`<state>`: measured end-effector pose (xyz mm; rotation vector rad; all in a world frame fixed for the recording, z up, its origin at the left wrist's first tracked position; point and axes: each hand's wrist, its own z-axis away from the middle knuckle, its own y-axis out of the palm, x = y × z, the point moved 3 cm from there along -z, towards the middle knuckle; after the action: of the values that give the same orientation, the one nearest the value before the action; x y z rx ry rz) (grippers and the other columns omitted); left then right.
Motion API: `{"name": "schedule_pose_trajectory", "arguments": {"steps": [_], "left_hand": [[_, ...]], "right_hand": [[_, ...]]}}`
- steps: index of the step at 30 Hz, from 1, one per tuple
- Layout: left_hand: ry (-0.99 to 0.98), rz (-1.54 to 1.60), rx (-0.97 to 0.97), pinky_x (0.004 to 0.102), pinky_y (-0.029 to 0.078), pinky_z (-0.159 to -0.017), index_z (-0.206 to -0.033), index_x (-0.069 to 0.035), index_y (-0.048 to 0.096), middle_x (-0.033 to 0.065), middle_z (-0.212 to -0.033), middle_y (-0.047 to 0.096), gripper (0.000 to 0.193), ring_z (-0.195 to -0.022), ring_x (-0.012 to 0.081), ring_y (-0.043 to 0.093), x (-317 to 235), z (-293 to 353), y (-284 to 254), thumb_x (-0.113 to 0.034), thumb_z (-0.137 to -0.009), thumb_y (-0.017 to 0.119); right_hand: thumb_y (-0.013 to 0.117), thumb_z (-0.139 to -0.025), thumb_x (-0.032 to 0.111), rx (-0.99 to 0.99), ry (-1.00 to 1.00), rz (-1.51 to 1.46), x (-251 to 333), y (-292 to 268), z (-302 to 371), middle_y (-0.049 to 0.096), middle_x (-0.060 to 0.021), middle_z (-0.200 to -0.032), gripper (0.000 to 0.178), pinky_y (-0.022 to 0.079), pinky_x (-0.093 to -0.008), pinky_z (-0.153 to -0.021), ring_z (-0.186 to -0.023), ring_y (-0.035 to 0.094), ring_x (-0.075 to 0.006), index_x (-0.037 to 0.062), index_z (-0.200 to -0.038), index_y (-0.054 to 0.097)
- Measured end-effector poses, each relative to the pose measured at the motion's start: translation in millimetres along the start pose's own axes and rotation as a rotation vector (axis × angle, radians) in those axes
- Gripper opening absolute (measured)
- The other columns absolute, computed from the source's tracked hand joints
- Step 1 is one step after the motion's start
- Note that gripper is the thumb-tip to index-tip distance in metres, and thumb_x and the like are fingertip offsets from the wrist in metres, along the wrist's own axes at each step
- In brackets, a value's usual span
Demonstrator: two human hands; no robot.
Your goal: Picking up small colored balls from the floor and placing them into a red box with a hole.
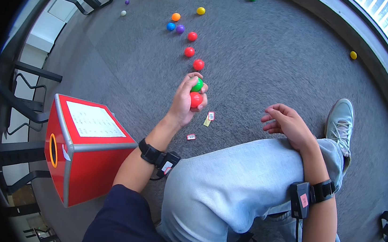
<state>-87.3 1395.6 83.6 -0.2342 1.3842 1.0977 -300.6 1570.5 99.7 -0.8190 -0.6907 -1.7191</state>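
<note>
My left hand (184, 101) is closed around two small plastic balls, a green ball (197, 85) and a red ball (196, 100) just nearer to me. Beyond its fingertips, another red ball (198, 65) lies on the carpet. My right hand (288, 124) hovers beside my bent knee, fingers loosely curled but apart, with nothing in it. Under and between the hands lie a small yellow slip (207, 121) and two red-edged labels, one label (191, 137) nearer my leg.
A red box (99, 168) with grey edges, a paper sheet on top and a yellow-rimmed round hole stands at left. Farther off lie several balls, including an orange ball (176, 17) and a blue ball (171, 26). Black chair legs (38, 71) line the left side.
</note>
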Motion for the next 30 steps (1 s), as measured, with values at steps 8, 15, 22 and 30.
{"name": "schedule_pose_trajectory", "arguments": {"steps": [8,15,22,30], "left_hand": [[0.057,-0.329,-0.243,0.0231,0.033,-0.037,-0.102,-0.014,0.046,0.0031,-0.074,0.049,0.018,-0.045,0.0123,0.05,-12,-29,-34,-0.03,-0.093,0.047],[0.239,-1.412,-0.327,0.04,0.049,-0.078,-0.122,-0.012,0.05,0.0165,-0.103,0.062,0.041,-0.089,0.03,0.063,-37,-93,-45,-0.03,-0.085,0.053],[-0.063,-1.739,-0.188,0.0434,0.043,-0.096,-0.12,-0.013,0.055,0.0217,-0.121,0.053,0.044,-0.11,0.0387,0.054,-19,-121,-42,-0.035,-0.082,0.057],[0.05,-1.674,-0.138,0.0455,0.049,-0.086,-0.106,-0.012,0.055,0.0173,-0.115,0.045,0.037,-0.099,0.0402,0.058,18,-71,-33,-0.033,-0.076,0.065]], "right_hand": [[0.05,-0.095,0.025,0.0,-0.008,-0.018,1,0,1,0.061,-0.012,-0.1,0.031,0.051,-0.03,-0.077,-0.084,0.061,-0.0181,0.0006,-0.113,0.052],[0.05,-0.095,0.025,-0.001,0.001,-0.032,-1,0,-1,0.061,-0.0122,-0.101,0.031,0.051,-0.0301,-0.077,-0.084,0.062,-0.0182,0.0001,-0.113,0.052],[0.05,-0.095,0.025,-0.014,0.009,-0.024,-3,1,-2,0.061,-0.0118,-0.101,0.031,0.051,-0.0292,-0.076,-0.085,0.062,-0.0178,0.0005,-0.113,0.053],[0.05,-0.095,0.025,-0.04,0.002,0.015,-1,-6,0,0.061,-0.0122,-0.102,0.031,0.051,-0.0299,-0.076,-0.085,0.062,-0.0181,0.0005,-0.113,0.053]]}}
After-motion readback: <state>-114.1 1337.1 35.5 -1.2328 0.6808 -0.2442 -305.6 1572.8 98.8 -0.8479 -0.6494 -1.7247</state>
